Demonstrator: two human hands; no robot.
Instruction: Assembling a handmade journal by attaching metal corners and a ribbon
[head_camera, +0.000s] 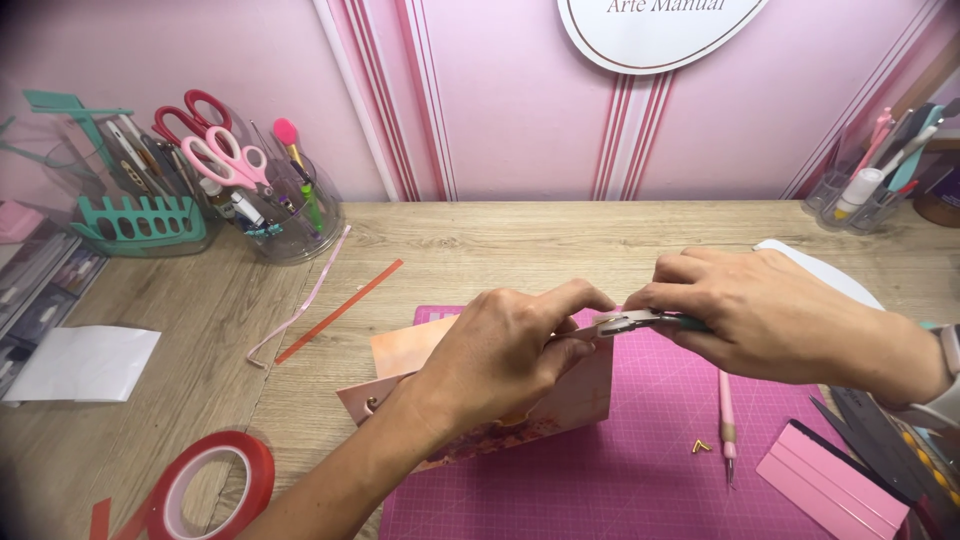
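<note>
Pliers (632, 322) sit squeezed in our right hand (760, 310), biting the pink paper bag (575, 395). Our left hand (510, 350) pinches the bag's top edge; a tape roll (215, 480) lies at eight o'clock.

We see a peach-pink paper bag (560, 405) with a floral print along its bottom edge, standing tilted on the magenta cutting mat (640, 480). At its top edge sits a small metal punch tool (625, 322) with a teal handle, clamped onto the paper.

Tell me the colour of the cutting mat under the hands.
The cutting mat is magenta pink with a fine grid of lighter lines, shown in the head view.
</note>
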